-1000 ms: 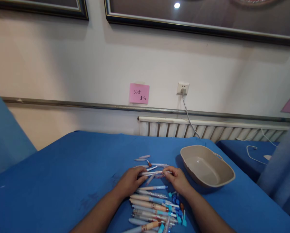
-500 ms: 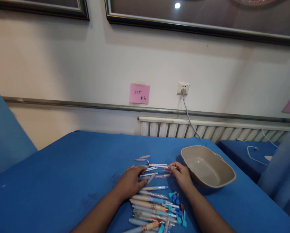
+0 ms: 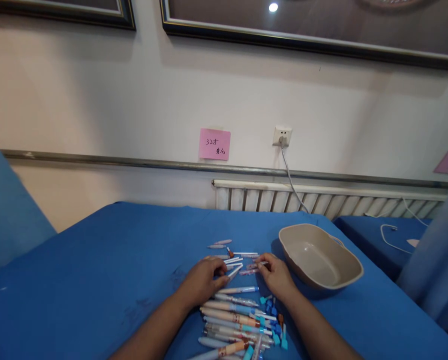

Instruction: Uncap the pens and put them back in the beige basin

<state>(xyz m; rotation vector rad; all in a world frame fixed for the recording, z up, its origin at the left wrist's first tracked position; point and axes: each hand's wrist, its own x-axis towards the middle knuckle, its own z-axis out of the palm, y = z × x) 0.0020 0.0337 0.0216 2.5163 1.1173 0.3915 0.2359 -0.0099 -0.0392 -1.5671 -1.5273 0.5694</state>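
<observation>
My left hand [image 3: 203, 280] curls over a small group of thin white sticks [image 3: 236, 270] and pale pen barrels. Its thumb and fingers are closed around the ends nearest them, and what lies under the palm is hidden. Opposite it, my right hand [image 3: 278, 276] pinches a clear pen barrel with a reddish pattern [image 3: 253, 266] between thumb and fingertips. Another patterned barrel lies just beneath it. Toward me spreads a row of pens [image 3: 229, 318] in beige, blue and clear, with small blue and turquoise pen pieces [image 3: 273, 315] along their right side.
A beige plastic basin [image 3: 321, 257] stands on the blue-covered table [image 3: 133, 245], right of my right hand. Two slim pale pen parts [image 3: 219, 245] lie beyond my left hand. Behind the table are a radiator [image 3: 254, 197] and a plugged-in cable [image 3: 292, 182].
My right hand has shifted slightly toward me, from a white stick's end to a patterned barrel. A white stick by my left hand now lies more tilted.
</observation>
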